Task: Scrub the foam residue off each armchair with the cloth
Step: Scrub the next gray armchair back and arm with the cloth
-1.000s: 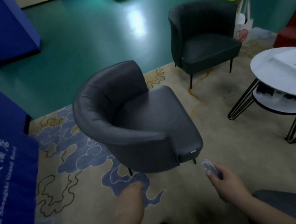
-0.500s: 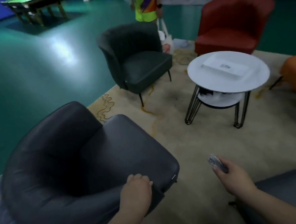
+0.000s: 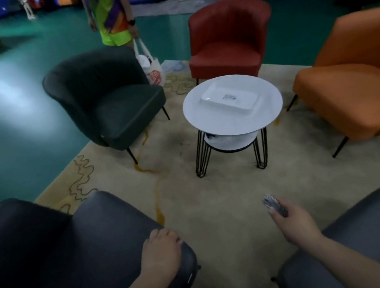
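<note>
A dark grey armchair (image 3: 60, 259) fills the lower left. My left hand (image 3: 161, 253) rests on the front corner of its seat, fingers curled over the edge. My right hand (image 3: 293, 224) hovers over the carpet and is closed on a small grey cloth (image 3: 272, 204) whose end sticks out past the fingers. Another grey armchair (image 3: 373, 239) sits at the lower right, under my right forearm. Further off stand a dark green armchair (image 3: 112, 101), a red armchair (image 3: 227, 43) and an orange armchair (image 3: 361, 82). I cannot make out foam on any of them.
A round white table (image 3: 270, 108) on black wire legs stands in the middle of the beige carpet (image 3: 202, 179), holding a white tray (image 3: 226, 98). A person in a bright vest (image 3: 111, 14) with a tote bag (image 3: 150, 68) stands behind the green chair. Green floor lies left.
The view has swung right and up, bringing the red and orange chairs into sight. My left hand went from the air onto the grey chair's seat corner. The right hand kept the cloth.
</note>
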